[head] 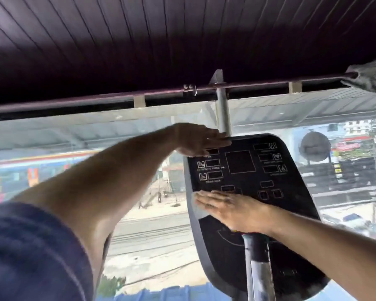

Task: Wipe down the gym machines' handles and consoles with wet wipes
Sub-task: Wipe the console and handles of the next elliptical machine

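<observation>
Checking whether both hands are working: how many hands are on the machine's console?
2. The left hand lies flat on the console's upper left corner; the right hand presses flat, fingers straight, across its lower middle. No wipe clearly shows under either.

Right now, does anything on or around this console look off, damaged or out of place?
A grey rag is draped over the overhead rail at top right, away from the work. The console looks intact. Both hands lie flat on it, left hand and right hand; no wipe shows clearly.

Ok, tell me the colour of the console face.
Black, with white outlined markings, on the console; the head view shows it.
</observation>
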`<act>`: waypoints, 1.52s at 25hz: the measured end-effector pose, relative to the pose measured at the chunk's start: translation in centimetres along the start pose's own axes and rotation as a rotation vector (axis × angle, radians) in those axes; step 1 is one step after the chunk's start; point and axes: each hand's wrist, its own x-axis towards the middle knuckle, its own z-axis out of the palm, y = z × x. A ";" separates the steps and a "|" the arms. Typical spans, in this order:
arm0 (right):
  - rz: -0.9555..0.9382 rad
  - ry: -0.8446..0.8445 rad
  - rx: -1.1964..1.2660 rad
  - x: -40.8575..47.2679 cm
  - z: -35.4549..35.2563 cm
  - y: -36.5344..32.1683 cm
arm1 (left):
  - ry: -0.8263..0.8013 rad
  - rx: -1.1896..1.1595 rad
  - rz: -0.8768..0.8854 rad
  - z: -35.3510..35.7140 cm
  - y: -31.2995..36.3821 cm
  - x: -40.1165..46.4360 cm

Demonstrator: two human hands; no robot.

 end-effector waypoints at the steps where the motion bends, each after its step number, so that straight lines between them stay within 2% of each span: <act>1: 0.000 0.011 0.016 0.3 -0.2 -0.5 | 0.001 0.017 0.049 0.9 -0.3 1.3; 3: 0.033 0.041 0.046 1.1 0.0 -0.7 | -0.012 0.041 0.097 2.3 -0.8 3.1; 6: 0.091 0.096 0.048 2.6 1.1 -0.9 | -0.059 -0.071 -0.002 4.7 -0.1 3.6; 8: 0.099 0.065 0.015 3.2 2.7 -0.9 | 0.021 -0.162 -0.100 7.9 0.9 3.7; 11: 0.096 0.088 -0.072 4.1 3.0 -0.1 | 0.140 -0.194 -0.125 10.8 1.1 3.8; 15: 0.090 0.074 -0.089 4.9 1.9 0.4 | 0.174 -0.244 -0.110 11.2 1.0 4.1; 19: -0.093 0.008 -0.142 3.7 2.4 -2.0 | 0.180 -0.289 -0.150 11.7 1.6 3.9; 22: -0.012 0.014 -0.207 4.7 1.8 -1.6 | 0.216 -0.284 -0.190 11.5 2.1 3.8; 25: 0.110 0.038 -0.154 4.9 1.3 -2.0 | 0.221 -0.295 -0.224 11.7 2.8 3.9; 31: -0.137 0.067 -0.066 -0.5 2.4 -4.3 | 0.188 -0.326 -0.308 11.1 4.0 3.7; 36: -0.058 0.034 -0.096 -0.1 2.4 -4.8 | 0.244 -0.503 -0.449 11.1 9.2 2.7; 38: -0.041 0.096 -0.048 -0.2 3.1 -5.8 | 0.271 -0.560 -0.460 11.5 10.8 1.8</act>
